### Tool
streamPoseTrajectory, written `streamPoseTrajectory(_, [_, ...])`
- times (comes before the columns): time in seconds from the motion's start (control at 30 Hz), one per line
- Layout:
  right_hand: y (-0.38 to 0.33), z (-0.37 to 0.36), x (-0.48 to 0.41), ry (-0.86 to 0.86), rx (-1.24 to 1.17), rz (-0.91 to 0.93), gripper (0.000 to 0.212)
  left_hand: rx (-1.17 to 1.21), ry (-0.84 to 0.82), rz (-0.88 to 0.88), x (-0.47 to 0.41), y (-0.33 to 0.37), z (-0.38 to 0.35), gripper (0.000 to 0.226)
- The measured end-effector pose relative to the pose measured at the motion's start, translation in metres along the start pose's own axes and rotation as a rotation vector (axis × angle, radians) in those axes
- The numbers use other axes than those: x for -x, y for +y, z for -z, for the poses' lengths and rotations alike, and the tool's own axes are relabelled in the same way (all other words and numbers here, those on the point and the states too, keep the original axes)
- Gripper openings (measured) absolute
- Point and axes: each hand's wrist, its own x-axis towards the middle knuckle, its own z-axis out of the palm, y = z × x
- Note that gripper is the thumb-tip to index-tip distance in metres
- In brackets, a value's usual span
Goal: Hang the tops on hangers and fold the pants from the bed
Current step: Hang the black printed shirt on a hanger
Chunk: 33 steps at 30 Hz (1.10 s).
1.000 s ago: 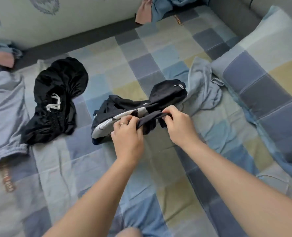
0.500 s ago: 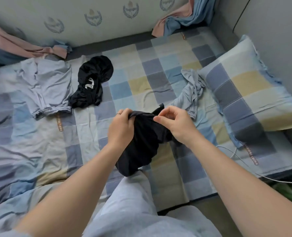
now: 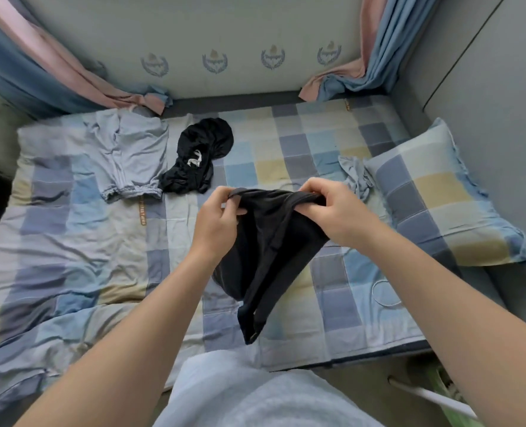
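Black garment (image 3: 267,248) between both hands

The person wears a pale grey-white garment (image 3: 249,396), and both forearms (image 3: 138,328) are bare.

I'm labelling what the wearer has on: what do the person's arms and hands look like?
The left arm and right arm are bare, with no sleeves in view. The left hand and right hand are ungloved; no watch or bracelet shows at either wrist.
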Motion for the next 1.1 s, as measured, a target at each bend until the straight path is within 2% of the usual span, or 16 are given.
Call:
streamPoseTrajectory(0.1, [-0.031,-0.017,-0.006,0.067,-0.187,0.026,0.015,0.148,-0.062,-0.057,0.007,0.019,0.008,0.023])
streamPoseTrajectory(0.23, [-0.052,-0.053,-0.005,0.152,-0.270,-0.019,0.016,0.278,-0.220,-0.099,0.037,0.031,0.020,0.026])
streamPoseTrajectory(0.4, [-0.066,-0.096,0.000,0.262,-0.331,-0.030,0.017,0.053,-0.249,-0.131,0.058,0.004,0.058,0.011])
streamPoseTrajectory(0.47, [-0.073,-0.110,0.003,0.262,-0.328,0.001,0.013,-0.089,-0.231,-0.143,0.058,-0.008,0.073,0.013])
streamPoseTrajectory(0.57, [-0.075,-0.120,0.010,0.263,-0.243,0.048,0.022,-0.276,-0.146,-0.138,0.057,-0.027,0.093,0.025])
streamPoseTrajectory(0.63, [-0.071,-0.118,0.014,0.254,-0.128,0.070,0.028,-0.307,-0.108,-0.102,0.057,-0.035,0.104,0.028])
streamPoseTrajectory(0.8, [-0.031,-0.103,0.028,0.165,0.300,0.130,0.028,-0.285,-0.021,0.004,0.056,-0.026,0.110,0.026])
streamPoseTrajectory(0.9, [0.005,-0.098,0.033,0.162,0.419,0.058,0.012,-0.238,-0.108,-0.019,0.061,0.001,0.097,0.029])
streamPoseTrajectory(1.0, [0.038,-0.098,0.035,0.222,0.388,-0.040,0.002,-0.148,-0.223,-0.049,0.074,0.027,0.077,0.030])
streamPoseTrajectory(1.1, [0.063,-0.097,0.037,0.250,0.321,-0.111,0.015,-0.109,-0.276,-0.117,0.087,0.049,0.054,0.029])
